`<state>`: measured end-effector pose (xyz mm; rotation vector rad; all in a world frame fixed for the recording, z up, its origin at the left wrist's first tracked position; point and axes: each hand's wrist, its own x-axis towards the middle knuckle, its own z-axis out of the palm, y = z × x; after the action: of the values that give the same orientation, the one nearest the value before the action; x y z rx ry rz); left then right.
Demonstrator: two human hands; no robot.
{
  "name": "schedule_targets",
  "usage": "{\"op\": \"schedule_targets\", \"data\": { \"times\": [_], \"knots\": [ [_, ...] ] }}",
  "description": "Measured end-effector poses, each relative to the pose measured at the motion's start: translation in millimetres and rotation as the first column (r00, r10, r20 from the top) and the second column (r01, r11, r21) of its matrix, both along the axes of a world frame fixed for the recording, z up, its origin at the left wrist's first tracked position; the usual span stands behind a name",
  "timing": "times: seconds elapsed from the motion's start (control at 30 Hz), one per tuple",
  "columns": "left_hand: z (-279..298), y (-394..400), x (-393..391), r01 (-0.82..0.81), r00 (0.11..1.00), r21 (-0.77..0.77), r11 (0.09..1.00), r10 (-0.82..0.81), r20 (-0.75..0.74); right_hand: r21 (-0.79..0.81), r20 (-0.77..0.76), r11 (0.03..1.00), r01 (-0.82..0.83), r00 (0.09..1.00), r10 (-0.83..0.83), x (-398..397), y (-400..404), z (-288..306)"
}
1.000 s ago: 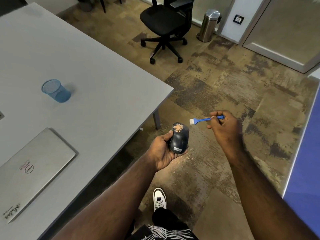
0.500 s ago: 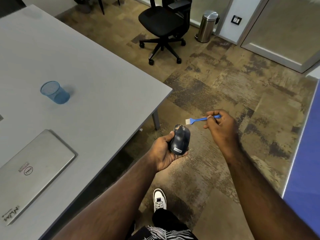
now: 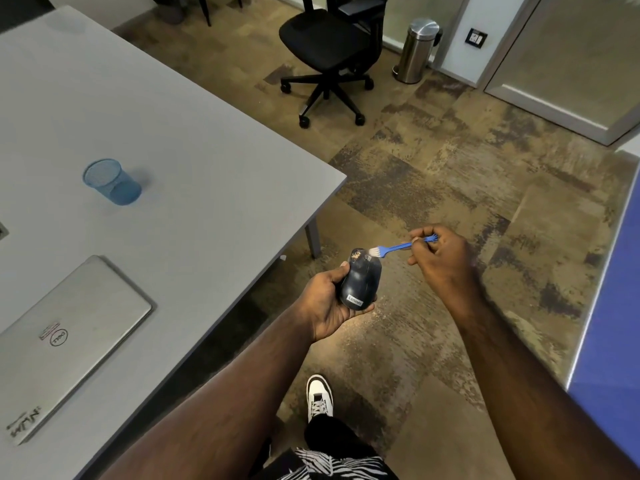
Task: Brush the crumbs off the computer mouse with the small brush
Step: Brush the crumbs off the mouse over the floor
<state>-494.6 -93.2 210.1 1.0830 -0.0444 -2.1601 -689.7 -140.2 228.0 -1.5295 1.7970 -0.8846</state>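
Observation:
A dark computer mouse (image 3: 360, 282) rests in the palm of my left hand (image 3: 327, 303), held over the floor beside the table corner. Pale crumbs (image 3: 356, 255) lie on its far end. My right hand (image 3: 441, 258) pinches the handle of a small blue brush (image 3: 398, 245). The brush's white bristles touch the mouse's far right edge, next to the crumbs.
A grey table (image 3: 173, 150) at the left carries a blue mesh cup (image 3: 112, 181) and a shut silver laptop (image 3: 65, 337). A black office chair (image 3: 329, 53) and a steel bin (image 3: 417, 50) stand further off. A blue surface (image 3: 616, 323) borders the right. My white shoe (image 3: 319, 396) is below.
My right hand has brought the brush down and left, from beside the mouse onto its far end. The crumb patch looks smaller and lies more to the left.

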Motion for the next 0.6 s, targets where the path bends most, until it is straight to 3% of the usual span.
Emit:
{"op": "schedule_targets", "data": {
  "times": [0.1,0.17,0.3,0.43,0.6],
  "knots": [
    [-0.9,0.5,0.2,0.0,1.0,0.004,1.0,0.0,0.006,-0.03,0.03,0.997,0.067,0.997,-0.066,-4.7,-3.8,1.6],
    [-0.2,0.1,0.1,-0.004,1.0,0.001,1.0,0.004,0.008,-0.031,0.086,0.999,0.026,0.996,-0.023,-2.3,-3.3,1.9],
    [-0.8,-1.7,1.0,-0.003,0.999,0.003,1.0,0.003,0.049,-0.014,0.001,1.0,-0.008,1.0,0.008,-1.0,-5.2,2.3],
    [0.4,-0.8,-0.1,-0.009,0.999,-0.008,1.0,0.01,0.04,-0.038,0.086,0.999,-0.005,0.996,0.008,-1.9,-9.6,4.8],
    [3.2,-1.1,1.8,-0.014,1.0,-0.008,1.0,0.014,0.011,-0.065,0.024,0.997,-0.03,0.999,0.032,0.1,-7.6,6.5]
  ]
}}
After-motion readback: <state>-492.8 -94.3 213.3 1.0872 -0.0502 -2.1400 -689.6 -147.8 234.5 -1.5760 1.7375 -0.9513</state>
